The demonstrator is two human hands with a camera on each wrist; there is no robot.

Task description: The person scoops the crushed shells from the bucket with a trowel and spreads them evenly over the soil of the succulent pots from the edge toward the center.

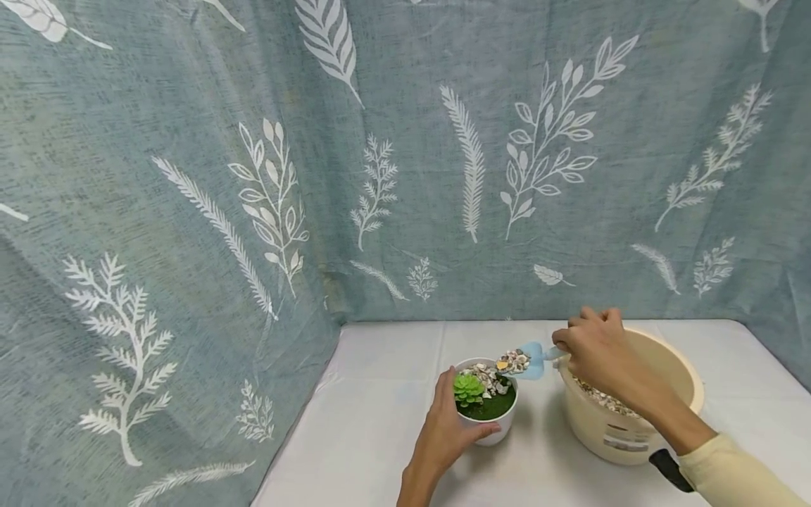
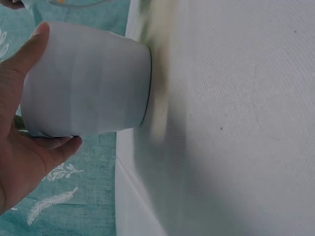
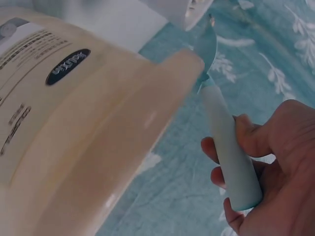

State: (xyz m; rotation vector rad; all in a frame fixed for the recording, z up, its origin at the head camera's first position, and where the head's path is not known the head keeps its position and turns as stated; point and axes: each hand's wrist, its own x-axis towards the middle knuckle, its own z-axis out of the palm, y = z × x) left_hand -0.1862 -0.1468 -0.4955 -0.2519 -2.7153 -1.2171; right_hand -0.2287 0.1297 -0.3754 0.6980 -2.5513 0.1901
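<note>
My left hand holds a small white flowerpot on the table, thumb on the near side and fingers on the left. Inside the pot are a green succulent, green moss-like cover and pale pebbles toward the back. The left wrist view shows the pot's smooth wall between thumb and fingers. With my right hand I grip a light blue hand trowel by its handle. Its blade carries mixed pebbles, and its tip overlaps the pot's right rim.
A cream bucket stands right of the pot, under my right forearm, with more pebbles inside. White cloth covers the table. A teal curtain with white leaf prints hangs behind and along the left.
</note>
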